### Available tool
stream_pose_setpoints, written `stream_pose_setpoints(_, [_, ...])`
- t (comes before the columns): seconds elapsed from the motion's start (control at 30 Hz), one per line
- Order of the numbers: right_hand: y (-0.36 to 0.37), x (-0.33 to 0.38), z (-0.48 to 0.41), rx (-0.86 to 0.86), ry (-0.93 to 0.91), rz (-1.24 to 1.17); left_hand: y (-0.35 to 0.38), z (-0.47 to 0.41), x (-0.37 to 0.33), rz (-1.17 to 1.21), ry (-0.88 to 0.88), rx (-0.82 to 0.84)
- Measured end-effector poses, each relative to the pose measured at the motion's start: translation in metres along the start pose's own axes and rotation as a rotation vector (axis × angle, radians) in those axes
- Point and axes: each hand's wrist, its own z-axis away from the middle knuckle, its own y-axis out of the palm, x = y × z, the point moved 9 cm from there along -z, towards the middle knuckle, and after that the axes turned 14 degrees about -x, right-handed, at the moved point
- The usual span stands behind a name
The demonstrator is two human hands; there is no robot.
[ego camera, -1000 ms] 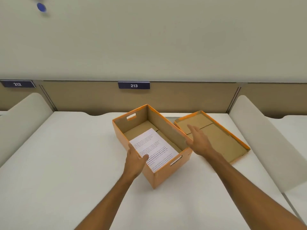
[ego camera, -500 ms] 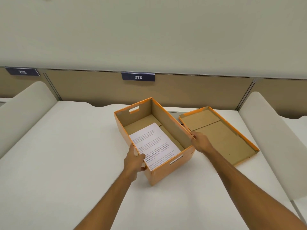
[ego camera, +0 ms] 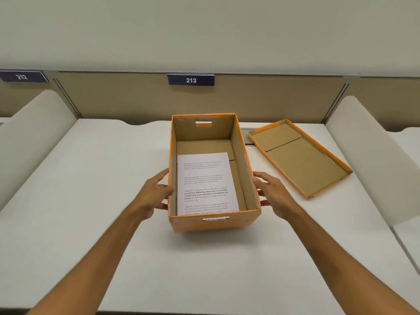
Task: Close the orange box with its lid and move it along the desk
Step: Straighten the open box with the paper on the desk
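Note:
The orange box (ego camera: 216,223) stands open in the middle of the white desk, squared to me, with a printed sheet of paper (ego camera: 205,183) lying on its floor. My left hand (ego camera: 152,196) presses against the box's left wall and my right hand (ego camera: 272,196) against its right wall, so both hands hold the box between them. The orange lid (ego camera: 300,158) lies upside down on the desk to the right of the box, apart from it, brown inside facing up.
The white desk (ego camera: 91,201) is bounded by rounded white dividers at the left (ego camera: 34,137) and right (ego camera: 368,155). A tan back panel carries the labels 213 (ego camera: 191,80) and 212 (ego camera: 22,76).
The box has turned from a diagonal position to square with me. Both hands shifted from its near corner and right rim to its two side walls. The lid has not moved.

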Motion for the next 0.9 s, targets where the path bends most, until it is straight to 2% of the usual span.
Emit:
stream_pose_setpoints(0.4, [0.028, -0.048, 0.085, -0.129, -0.01, -0.002, -0.04, 0.041, 0.043, -0.112, 0.008, 0.091])
stream_pose_setpoints(0.9, [0.039, -0.056, 0.098, -0.2, -0.013, 0.039, -0.043, 0.035, 0.048, -0.15, 0.003, 0.133])
